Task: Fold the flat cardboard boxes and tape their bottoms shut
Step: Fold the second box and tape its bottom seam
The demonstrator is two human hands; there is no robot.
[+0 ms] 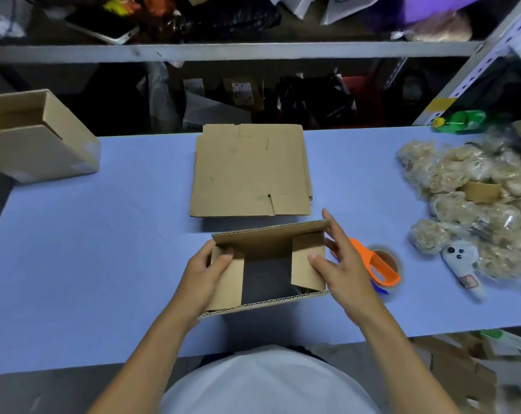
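Hands worked a half-folded cardboard box point(266, 264) at the near edge of the blue tabletop point(89, 249). We saw the left hand point(204, 274) curled around the box's left end, thumb pressing the small left flap inward. The right hand point(341, 265) had straight, spread fingers, thumb lying on the small right flap and fingertips along the box's right wall; it gripped nothing. Both long flaps stood up, and the dark inside of the box showed between the two short flaps. Beyond it lay a stack of flat boxes point(250, 171), just apart from it. An orange tape dispenser point(378, 267) sat just behind the right hand. We also noted a folded box point(35, 138) at the left edge and clear bags of beige stuffing point(468, 198) piled at the right, beside a small white soft toy point(464, 264).
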